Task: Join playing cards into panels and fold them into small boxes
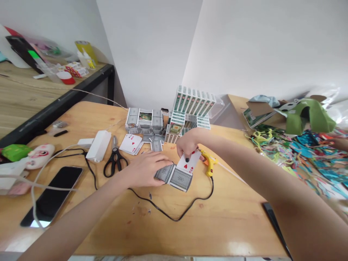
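Observation:
My left hand (146, 168) holds the left end of a piece made of grey-backed playing cards (181, 179), fingers over the top and thumb at the lower edge. The cards lie side by side, low over the table. My right hand (189, 142) grips a white two of hearts (189, 163) at its upper part, the index finger pressed against its face. The card's lower edge meets the grey-backed cards. A yellow glue gun (210, 165) lies just right of my right hand, its black cord looping across the table. Some right fingers are hidden behind the card.
Behind my hands stand a box built of cards (144, 121) and rows of green-white card packs (194, 100). Left are loose cards (131, 143), black scissors (115, 161), a white adapter (99, 145) and a phone (53, 195). Colourful scraps (301, 156) pile up at right.

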`<state>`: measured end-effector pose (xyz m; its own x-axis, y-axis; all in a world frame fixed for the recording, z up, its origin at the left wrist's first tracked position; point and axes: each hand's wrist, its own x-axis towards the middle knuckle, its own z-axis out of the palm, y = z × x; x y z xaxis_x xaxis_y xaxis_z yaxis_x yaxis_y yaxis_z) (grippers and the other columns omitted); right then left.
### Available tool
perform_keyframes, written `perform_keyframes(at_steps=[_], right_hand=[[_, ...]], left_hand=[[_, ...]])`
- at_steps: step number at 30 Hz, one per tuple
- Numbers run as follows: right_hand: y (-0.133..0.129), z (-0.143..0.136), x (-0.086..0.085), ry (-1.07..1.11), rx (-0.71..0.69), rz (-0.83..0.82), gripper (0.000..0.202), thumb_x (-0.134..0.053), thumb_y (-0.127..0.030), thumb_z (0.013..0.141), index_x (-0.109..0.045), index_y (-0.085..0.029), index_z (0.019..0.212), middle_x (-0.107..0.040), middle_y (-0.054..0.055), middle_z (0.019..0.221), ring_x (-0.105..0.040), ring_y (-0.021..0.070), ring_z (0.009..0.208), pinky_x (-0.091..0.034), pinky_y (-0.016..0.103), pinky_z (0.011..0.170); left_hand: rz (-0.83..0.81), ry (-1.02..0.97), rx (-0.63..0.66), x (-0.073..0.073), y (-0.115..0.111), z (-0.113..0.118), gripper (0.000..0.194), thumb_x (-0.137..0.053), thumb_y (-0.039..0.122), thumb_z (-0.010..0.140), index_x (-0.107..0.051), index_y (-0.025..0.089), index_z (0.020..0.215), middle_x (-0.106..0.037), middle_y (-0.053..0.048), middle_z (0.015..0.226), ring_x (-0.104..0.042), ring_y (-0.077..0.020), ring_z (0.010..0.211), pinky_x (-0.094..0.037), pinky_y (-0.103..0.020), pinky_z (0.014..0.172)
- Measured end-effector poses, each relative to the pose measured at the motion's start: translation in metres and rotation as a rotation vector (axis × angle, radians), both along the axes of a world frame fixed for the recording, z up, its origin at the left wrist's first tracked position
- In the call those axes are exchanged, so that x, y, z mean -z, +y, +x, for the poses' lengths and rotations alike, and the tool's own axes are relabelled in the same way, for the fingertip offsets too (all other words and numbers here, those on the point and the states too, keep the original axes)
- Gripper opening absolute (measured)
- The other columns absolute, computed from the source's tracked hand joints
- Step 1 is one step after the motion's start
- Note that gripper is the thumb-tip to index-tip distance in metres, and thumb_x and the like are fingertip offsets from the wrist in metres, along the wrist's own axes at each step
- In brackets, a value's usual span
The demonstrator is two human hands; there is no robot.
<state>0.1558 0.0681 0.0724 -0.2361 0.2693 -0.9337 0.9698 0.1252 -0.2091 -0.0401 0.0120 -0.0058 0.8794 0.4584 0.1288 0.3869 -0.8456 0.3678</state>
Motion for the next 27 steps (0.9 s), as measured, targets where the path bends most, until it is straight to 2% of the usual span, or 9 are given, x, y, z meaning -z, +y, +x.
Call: perform_keyframes(at_steps=[13,19,20,22,25,27], right_hand=[[0.010,-0.011,0.001,-0.126,-0.195,-0.060,0.008,-0.065,-0.007,0.064,-0.065,-0.014,0.062,-0.064,0.001,0.049,-0.063,0.0187,0.060,-0.038,0.027,0.058],[0.015,-0.013,0.004,-0.127,-0.234,-0.100,0.007,-0.067,-0.007,0.065,-0.068,-0.012,0.070,-0.068,0.003,0.060,-0.067,0.0223,0.070,-0.043,0.031,0.067],[0.015,-0.013,0.005,-0.123,-0.227,-0.110,0.009,-0.069,-0.006,0.064,-0.068,-0.012,0.070,-0.067,0.002,0.060,-0.067,0.0227,0.070,-0.044,0.032,0.068],[0.017,-0.013,0.010,-0.073,-0.119,-0.078,0.015,-0.073,-0.004,0.055,-0.068,-0.012,0.066,-0.065,0.000,0.056,-0.067,0.0231,0.066,-0.046,0.034,0.067],[0.017,-0.010,0.019,0.066,0.113,0.064,0.026,-0.076,0.003,0.039,-0.066,-0.014,0.057,-0.061,-0.003,0.050,-0.065,0.0216,0.053,-0.048,0.035,0.060],[0.017,-0.004,0.022,0.141,0.175,0.146,0.029,-0.077,0.002,0.036,-0.065,-0.015,0.055,-0.059,-0.004,0.048,-0.062,0.0198,0.048,-0.048,0.035,0.056]], left_hand=[[-0.034,0.018,-0.009,0.001,0.002,0.001,0.049,-0.067,0.035,0.073,-0.060,0.023,0.120,-0.063,-0.003,0.123,-0.058,-0.0268,0.110,-0.043,-0.041,0.093],[-0.048,-0.013,-0.005,0.001,0.004,0.002,0.047,-0.067,0.033,0.073,-0.061,0.024,0.119,-0.063,-0.002,0.123,-0.058,-0.0250,0.109,-0.043,-0.039,0.092],[-0.051,-0.020,-0.003,0.001,0.004,0.002,0.047,-0.067,0.033,0.072,-0.061,0.025,0.119,-0.063,-0.001,0.122,-0.059,-0.0244,0.109,-0.043,-0.038,0.093],[-0.056,-0.028,-0.001,0.001,0.005,0.002,0.048,-0.067,0.032,0.072,-0.061,0.025,0.118,-0.063,-0.001,0.122,-0.059,-0.0236,0.109,-0.043,-0.037,0.093],[-0.058,-0.028,-0.015,0.000,0.005,0.002,0.047,-0.068,0.033,0.072,-0.061,0.026,0.118,-0.063,-0.001,0.123,-0.059,-0.0239,0.110,-0.043,-0.037,0.093],[-0.054,-0.020,-0.038,-0.001,0.004,0.002,0.048,-0.068,0.034,0.072,-0.060,0.025,0.118,-0.064,-0.002,0.121,-0.059,-0.0247,0.108,-0.043,-0.038,0.094]])
